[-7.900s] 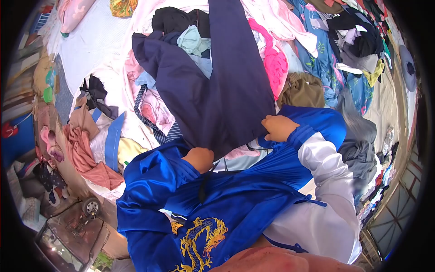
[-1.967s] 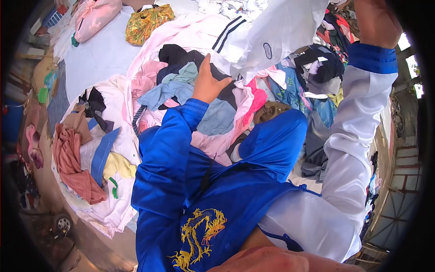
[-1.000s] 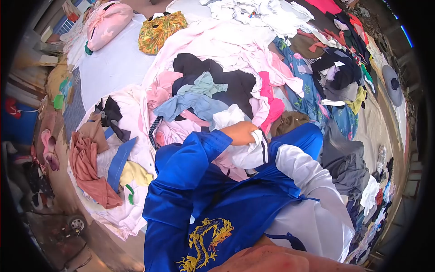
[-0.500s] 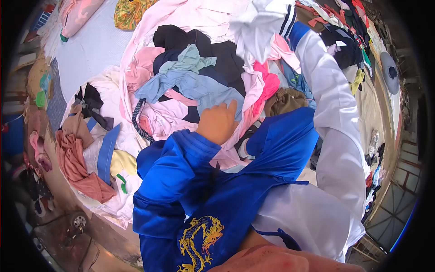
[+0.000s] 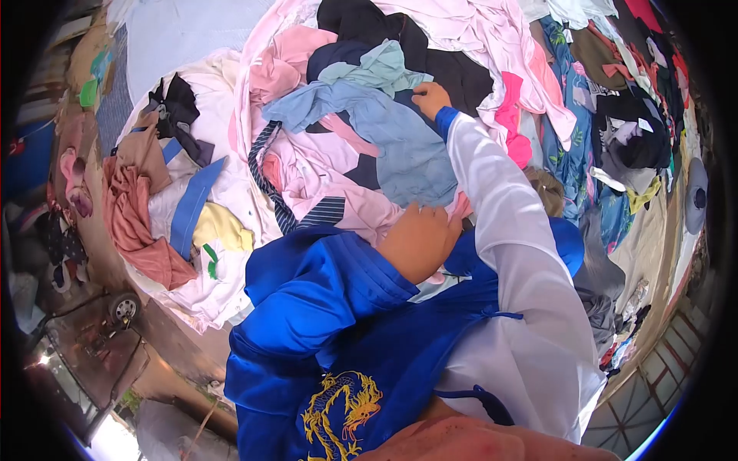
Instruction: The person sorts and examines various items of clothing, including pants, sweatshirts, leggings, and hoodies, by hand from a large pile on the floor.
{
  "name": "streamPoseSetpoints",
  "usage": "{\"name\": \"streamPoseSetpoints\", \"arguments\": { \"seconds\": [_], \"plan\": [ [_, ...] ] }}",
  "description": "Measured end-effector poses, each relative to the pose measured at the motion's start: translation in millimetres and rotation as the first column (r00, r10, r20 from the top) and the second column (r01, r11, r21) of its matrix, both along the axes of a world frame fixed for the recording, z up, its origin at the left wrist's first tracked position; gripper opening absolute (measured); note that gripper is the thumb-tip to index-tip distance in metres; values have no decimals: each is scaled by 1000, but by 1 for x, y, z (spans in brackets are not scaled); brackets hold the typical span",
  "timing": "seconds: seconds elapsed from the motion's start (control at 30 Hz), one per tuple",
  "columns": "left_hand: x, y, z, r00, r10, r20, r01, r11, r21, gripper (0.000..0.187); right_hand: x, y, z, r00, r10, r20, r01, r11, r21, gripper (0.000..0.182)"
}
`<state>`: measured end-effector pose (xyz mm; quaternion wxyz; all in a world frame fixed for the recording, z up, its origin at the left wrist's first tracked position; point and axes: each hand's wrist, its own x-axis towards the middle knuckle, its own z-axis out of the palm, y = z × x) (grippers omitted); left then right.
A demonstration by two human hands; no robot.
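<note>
Light blue garment [image 5: 415, 169]: Hand Contact and Surrounding Items

The light blue garment lies loosely spread near the middle of the view, on a heap of mixed clothes. The two hands stand apart from each other at different edges of it.

Right hand [image 5: 432, 98]: extended forward, fingers bent, touching the far right edge of the garment. The images do not show whether the fingertips are pinched on the fabric.

Left hand [image 5: 421, 242]: nearer the body, back of the hand upward, fingers curled at the near edge of the garment. The grip is hidden beneath the hand; whether cloth is held cannot be told.

Adjacent items: a pale green cloth [image 5: 377, 71] lies crumpled along the far edge of the garment. A dark garment [image 5: 465, 81] lies beyond the right hand. A bright pink garment [image 5: 510, 121] lies to the right of the dark one. A striped strip [image 5: 263, 165] curves down the left side of the heap.

Separate group, left of view: a reddish-brown garment [image 5: 134, 219], a blue band [image 5: 198, 207], a yellow cloth [image 5: 221, 229] and a black cloth [image 5: 175, 106] rest on a pale pink sheet [image 5: 204, 303].
</note>
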<state>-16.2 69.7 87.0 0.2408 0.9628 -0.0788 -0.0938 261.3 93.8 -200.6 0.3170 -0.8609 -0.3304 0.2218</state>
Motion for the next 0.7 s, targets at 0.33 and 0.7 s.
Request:
{"name": "streamPoseSetpoints", "arguments": {
  "seconds": [0.33,0.7],
  "plan": [
    [-8,28,-6,995,97,-32,-91,985,144,47,-23,97,-51,944,237,231,-177,951,-254,30],
    [24,96,45,693,685,225,-686,723,-89,55,-32,-11,341,928,372,2,-292,725,624,12]
  ]
}}
